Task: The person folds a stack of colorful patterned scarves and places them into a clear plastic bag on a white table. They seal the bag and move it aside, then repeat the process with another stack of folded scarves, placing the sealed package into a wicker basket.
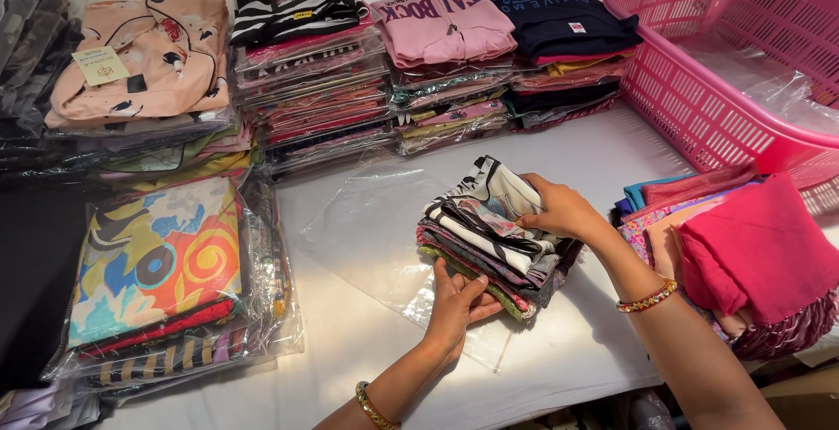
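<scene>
Our left hand (456, 306) comes in from 6 o'clock, fingers spread flat and pressed against the near edge of a small stack of folded patterned cloth (491, 233), not closed around it. Our right hand (559, 211) reaches in from 4 o'clock and rests curled on the top fold, fingertips pinching the black-and-white printed layer. Each wrist carries a bangle. The stack sits at the middle of the white table (577, 351), partly on a clear plastic bag (367, 229) that lies flat towards 9 o'clock.

At 3 o'clock, just beside our right forearm, we see a pile of pink and red fabrics (752, 255). At 8 o'clock stands a heap of bagged garments topped by a bright swirl print (157, 255). Further off, at 2 o'clock, a pink plastic basket (699, 107) sits tilted with clear bags inside. Along the far edge, from 10 to 1 o'clock, run four stacks of bagged clothing: a peach one (144, 54), a striped one (297, 2), a pink one (446, 24) and a navy one (564, 19)
</scene>
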